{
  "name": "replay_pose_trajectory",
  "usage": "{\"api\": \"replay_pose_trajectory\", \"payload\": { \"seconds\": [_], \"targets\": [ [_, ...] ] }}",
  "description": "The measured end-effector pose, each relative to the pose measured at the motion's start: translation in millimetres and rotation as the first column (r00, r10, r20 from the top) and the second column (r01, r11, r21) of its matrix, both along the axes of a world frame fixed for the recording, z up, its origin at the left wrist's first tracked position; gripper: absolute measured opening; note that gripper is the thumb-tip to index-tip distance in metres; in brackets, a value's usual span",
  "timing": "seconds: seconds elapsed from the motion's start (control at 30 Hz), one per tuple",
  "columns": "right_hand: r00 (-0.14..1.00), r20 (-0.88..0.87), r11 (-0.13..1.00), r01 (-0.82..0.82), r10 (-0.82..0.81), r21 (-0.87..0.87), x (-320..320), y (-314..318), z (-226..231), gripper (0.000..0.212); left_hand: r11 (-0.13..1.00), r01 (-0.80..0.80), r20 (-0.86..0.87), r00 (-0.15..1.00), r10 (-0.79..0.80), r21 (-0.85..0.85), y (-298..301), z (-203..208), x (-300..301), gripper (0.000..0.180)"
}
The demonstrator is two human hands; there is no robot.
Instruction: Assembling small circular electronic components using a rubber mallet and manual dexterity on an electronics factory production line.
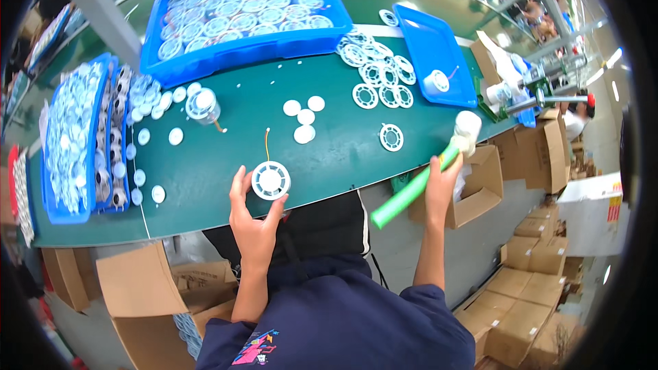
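Note:
My left hand holds a white round slotted housing with a disc at its centre, thumb and fingers on opposite sides. The housing is at the table's near edge, and a thin yellowish wire points away from it. In my right hand is a mallet with a green handle, gripped near its pale, wrapped-looking head, which is raised over the table's right edge. Beyond the left hand lie several small white discs. A single slotted white ring rests between the two hands.
On the green table, a large blue bin holds many wired round parts. Blue trays of discs and metal parts stand left. Right are stacked rings, a blue tray and a press with a red-tipped lever. Cardboard boxes sit below.

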State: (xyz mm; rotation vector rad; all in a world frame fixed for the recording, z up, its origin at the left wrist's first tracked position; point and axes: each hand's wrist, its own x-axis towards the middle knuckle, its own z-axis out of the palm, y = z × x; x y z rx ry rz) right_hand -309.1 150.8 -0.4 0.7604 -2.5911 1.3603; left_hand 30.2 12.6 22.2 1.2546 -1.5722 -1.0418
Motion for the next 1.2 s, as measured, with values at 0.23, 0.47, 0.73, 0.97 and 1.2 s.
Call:
{"api": "replay_pose_trajectory", "payload": {
  "seconds": [0.23, 0.47, 0.73, 0.97, 1.2],
  "targets": [
    [0.975, 0.121, 0.971, 0.162, -0.185, 0.175, 0.8, -52.0, 21.5, 0.077, 0.912, 0.325, 0.037, 0.944, -0.326, -0.251, -24.3, 46.7, -67.8, 0.072],
    [0.970, 0.120, 0.958, 0.181, -0.211, 0.221, 6.8, -47.4, 11.0, 0.087, 0.480, 0.695, 0.304, 0.689, -0.658, -0.535, -52.9, 63.7, -279.3, 0.063],
    [0.985, 0.094, 0.982, 0.131, -0.144, 0.135, 12.3, -53.0, 3.9, 0.088, 0.382, 0.720, 0.681, 0.685, -0.259, -0.579, -77.6, -5.0, -450.8, 0.061],
    [0.980, 0.177, 0.988, 0.069, -0.093, 0.137, 3.6, -39.4, 11.2, 0.084, 0.379, 0.650, 0.455, 0.746, -0.487, -0.659, -62.8, 50.3, -353.4, 0.082],
    [0.972, 0.229, 0.988, 0.025, -0.061, 0.155, 10.7, -52.4, 16.0, 0.082, 0.870, 0.183, 0.291, 0.956, -0.047, -0.459, -43.5, 37.7, -75.9, 0.035]
  ]
}}
